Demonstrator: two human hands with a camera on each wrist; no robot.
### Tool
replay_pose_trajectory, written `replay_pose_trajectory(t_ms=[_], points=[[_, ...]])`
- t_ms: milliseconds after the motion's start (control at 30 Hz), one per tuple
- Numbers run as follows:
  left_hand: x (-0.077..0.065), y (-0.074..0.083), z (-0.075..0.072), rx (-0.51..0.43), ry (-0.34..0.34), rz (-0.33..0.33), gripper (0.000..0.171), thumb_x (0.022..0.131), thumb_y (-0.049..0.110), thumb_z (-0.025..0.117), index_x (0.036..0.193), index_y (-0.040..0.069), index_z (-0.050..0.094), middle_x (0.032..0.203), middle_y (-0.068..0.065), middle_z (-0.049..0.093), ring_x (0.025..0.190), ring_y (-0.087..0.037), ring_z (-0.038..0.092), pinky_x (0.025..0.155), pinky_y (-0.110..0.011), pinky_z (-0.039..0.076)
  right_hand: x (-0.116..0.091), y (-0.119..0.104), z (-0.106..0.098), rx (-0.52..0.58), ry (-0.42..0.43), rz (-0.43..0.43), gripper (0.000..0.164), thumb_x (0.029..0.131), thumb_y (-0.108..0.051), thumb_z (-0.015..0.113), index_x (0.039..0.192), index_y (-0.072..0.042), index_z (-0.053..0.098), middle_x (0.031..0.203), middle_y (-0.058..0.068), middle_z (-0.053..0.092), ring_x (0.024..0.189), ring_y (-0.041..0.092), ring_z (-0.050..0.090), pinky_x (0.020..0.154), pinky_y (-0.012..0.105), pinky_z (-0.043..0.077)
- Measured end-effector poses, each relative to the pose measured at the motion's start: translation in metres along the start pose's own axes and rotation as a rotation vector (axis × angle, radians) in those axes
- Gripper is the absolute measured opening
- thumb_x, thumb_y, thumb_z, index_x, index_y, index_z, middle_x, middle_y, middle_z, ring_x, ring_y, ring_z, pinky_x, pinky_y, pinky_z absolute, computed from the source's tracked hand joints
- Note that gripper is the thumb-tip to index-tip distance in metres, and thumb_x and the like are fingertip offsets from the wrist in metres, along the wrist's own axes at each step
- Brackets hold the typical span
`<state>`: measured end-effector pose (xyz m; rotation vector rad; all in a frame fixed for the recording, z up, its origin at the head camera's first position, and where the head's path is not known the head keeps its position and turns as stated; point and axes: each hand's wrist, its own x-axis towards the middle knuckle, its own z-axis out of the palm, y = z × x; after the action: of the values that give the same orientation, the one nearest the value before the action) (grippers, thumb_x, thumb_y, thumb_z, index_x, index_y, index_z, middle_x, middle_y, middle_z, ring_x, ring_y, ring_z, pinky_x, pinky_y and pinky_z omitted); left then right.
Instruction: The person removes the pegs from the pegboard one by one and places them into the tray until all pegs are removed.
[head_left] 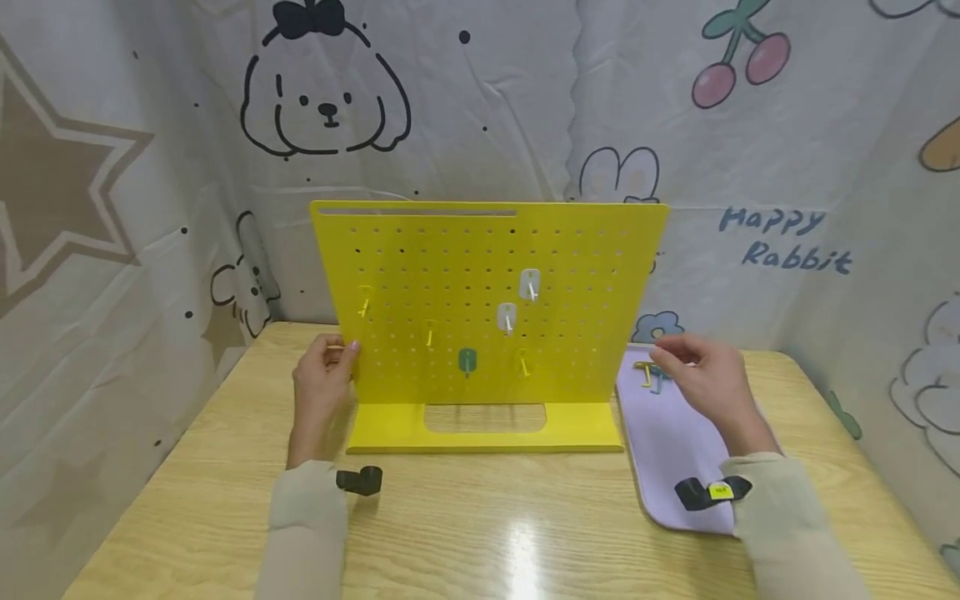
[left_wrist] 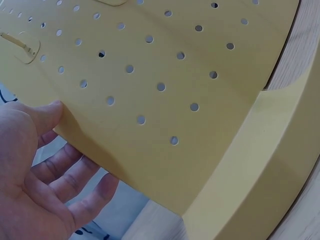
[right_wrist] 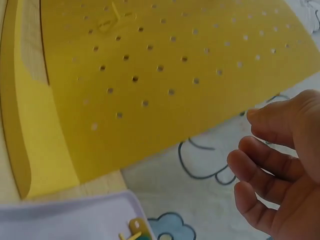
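Head view: one yellow pegboard (head_left: 577,342) stood on the table (head_left: 442,517) with three yellow hooks (head_left: 430,335), two white hooks (head_left: 529,285) and one green hook (head_left: 467,360); two loose hooks (head_left: 647,375) lay on one tray (head_left: 675,458). Left wrist: the left hand (left_wrist: 30,200) pinched the pegboard's edge. Right wrist: the right hand (right_wrist: 302,192), its gap narrow, held nothing.

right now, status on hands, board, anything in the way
Left hand gripping yellow board at left edge. Right hand empty, near tray. Six hooks on board, more in tray. Nothing seen blocking the hands.
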<state>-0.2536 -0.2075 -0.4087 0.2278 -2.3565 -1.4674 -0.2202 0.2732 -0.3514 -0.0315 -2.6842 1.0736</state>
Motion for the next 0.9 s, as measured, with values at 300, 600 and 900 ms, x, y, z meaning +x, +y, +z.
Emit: replay_pose_trajectory(t_ms=[300, 600, 900], points=[[0.001, 0.003, 0.001, -0.001, 0.004, 0.004, 0.035, 0.103, 0.035, 0.058, 0.121, 0.005, 0.058, 0.108, -0.016, 0.067, 0.096, -0.029, 0.065, 0.081, -0.036, 0.057, 0.0, -0.032, -0.001, 0.068, 0.064, -0.203, 0.033, 0.098, -0.03, 0.067, 0.116, -0.002, 0.071, 0.103, 0.012, 0.071, 0.087, 0.022, 0.058, 0.065, 0.019, 0.048], [0.0, 0.002, 0.001, 0.004, -0.005, -0.011, 0.037, 0.102, 0.036, 0.058, 0.121, 0.005, 0.059, 0.108, -0.017, 0.067, 0.095, -0.027, 0.064, 0.078, -0.031, 0.056, 0.002, -0.057, 0.01, 0.149, 0.07, -0.279, 0.026, 0.097, -0.021, 0.07, 0.112, 0.001, 0.072, 0.1, 0.013, 0.071, 0.084, 0.02, 0.061, 0.066, 0.017, 0.049], [0.0, 0.0, 0.0, 0.0, -0.002, -0.021, 0.035, 0.103, 0.034, 0.058, 0.122, 0.005, 0.058, 0.11, -0.017, 0.067, 0.097, -0.028, 0.065, 0.082, -0.04, 0.058, 0.011, -0.077, 0.025, 0.266, 0.031, -0.356, 0.023, 0.096, -0.016, 0.071, 0.11, 0.002, 0.072, 0.098, 0.011, 0.072, 0.081, 0.015, 0.064, 0.069, 0.019, 0.052]])
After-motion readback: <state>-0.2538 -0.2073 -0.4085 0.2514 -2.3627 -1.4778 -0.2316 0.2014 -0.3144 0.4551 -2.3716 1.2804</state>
